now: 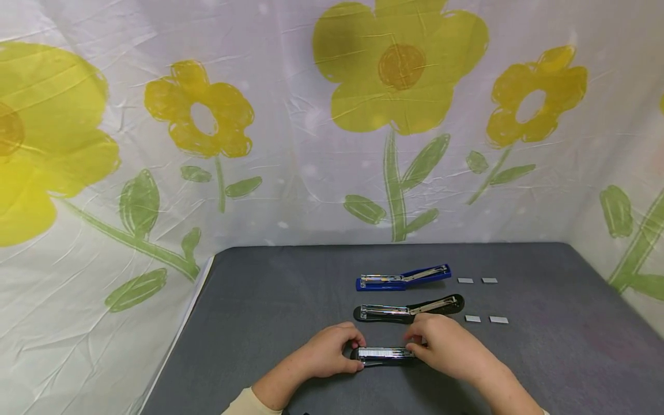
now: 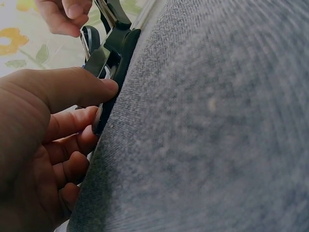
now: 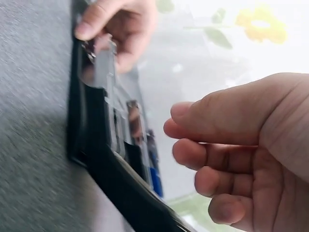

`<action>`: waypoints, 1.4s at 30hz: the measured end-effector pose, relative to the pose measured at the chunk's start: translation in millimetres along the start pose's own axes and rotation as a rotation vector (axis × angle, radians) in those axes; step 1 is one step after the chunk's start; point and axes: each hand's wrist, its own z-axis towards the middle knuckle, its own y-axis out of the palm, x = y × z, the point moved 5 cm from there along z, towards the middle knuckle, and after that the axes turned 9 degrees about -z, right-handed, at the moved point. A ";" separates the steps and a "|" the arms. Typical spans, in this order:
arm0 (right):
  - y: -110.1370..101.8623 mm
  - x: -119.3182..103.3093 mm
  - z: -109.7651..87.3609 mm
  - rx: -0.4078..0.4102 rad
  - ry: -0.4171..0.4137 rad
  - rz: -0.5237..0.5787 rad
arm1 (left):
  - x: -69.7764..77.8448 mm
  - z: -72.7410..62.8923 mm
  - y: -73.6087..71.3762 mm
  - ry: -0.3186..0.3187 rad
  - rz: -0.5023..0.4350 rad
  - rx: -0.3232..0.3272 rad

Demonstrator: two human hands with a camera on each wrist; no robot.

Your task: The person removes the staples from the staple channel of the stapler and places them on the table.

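An opened black stapler (image 1: 388, 362) lies on the dark table in front of me, a silvery strip showing along its metal channel. My left hand (image 1: 332, 350) holds its left end, with the thumb and index finger (image 2: 72, 123) on either side of the base. Above the right part of this stapler is my right hand (image 1: 446, 349), which covers the raised arm in the head view. In the right wrist view its thumb and fingertips are close together beside the stapler (image 3: 128, 186), apart from it, and nothing shows between them.
Behind, a second opened black stapler (image 1: 386, 314) and an opened blue stapler (image 1: 381, 284) lie in line. Small pale strips rest to their right, two by the blue stapler (image 1: 465, 280) and two by the black (image 1: 498, 320). A flower-printed cloth (image 1: 290, 190) hangs around the table.
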 end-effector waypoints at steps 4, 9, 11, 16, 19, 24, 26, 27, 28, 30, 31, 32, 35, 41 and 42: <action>10.0 -7.0 3.7 -0.023 -0.035 0.019 | -1.9 0.8 0.7 -0.001 -0.005 -0.003; 20.6 -14.2 5.3 -0.035 -0.061 -0.006 | -3.0 0.8 0.9 -0.010 -0.018 -0.006; 24.8 -16.3 5.4 -0.034 -0.050 -0.031 | -3.1 0.8 0.9 -0.007 -0.018 -0.004; 33.7 -19.8 7.0 -0.023 0.020 -0.052 | -2.7 1.5 0.8 0.005 -0.022 0.001; 36.7 -20.5 8.2 -0.006 0.079 -0.046 | -2.5 2.1 0.5 0.009 -0.021 0.001; 39.5 -17.7 10.1 -0.008 0.199 -0.025 | -2.4 2.0 0.0 0.000 -0.025 -0.004; 40.0 -15.7 10.6 -0.013 0.250 -0.003 | -2.1 1.6 0.2 -0.008 -0.029 -0.006; 40.0 -14.7 10.7 -0.010 0.272 0.010 | -1.9 1.4 0.3 -0.010 -0.031 -0.006; 39.8 -14.0 10.9 0.000 0.288 0.025 | -1.8 1.4 0.2 -0.012 -0.030 -0.006; 39.4 -12.7 11.5 0.027 0.303 0.058 | -2.3 1.5 0.5 -0.018 -0.030 -0.006; 39.5 -12.3 11.8 0.038 0.308 0.075 | -2.8 1.7 0.7 -0.022 -0.029 -0.006; 39.5 -12.1 12.1 0.050 0.310 0.092 | -3.5 1.9 1.0 -0.024 -0.028 -0.005; 40.3 -11.6 12.9 0.076 0.309 0.160 | -5.1 2.4 1.7 -0.021 -0.029 0.000; 42.8 -14.4 15.2 0.066 0.255 0.245 | -5.4 2.3 1.4 -0.017 -0.035 -0.001; 43.1 -15.2 15.3 0.061 0.242 0.231 | -5.5 2.2 1.4 -0.020 -0.038 -0.004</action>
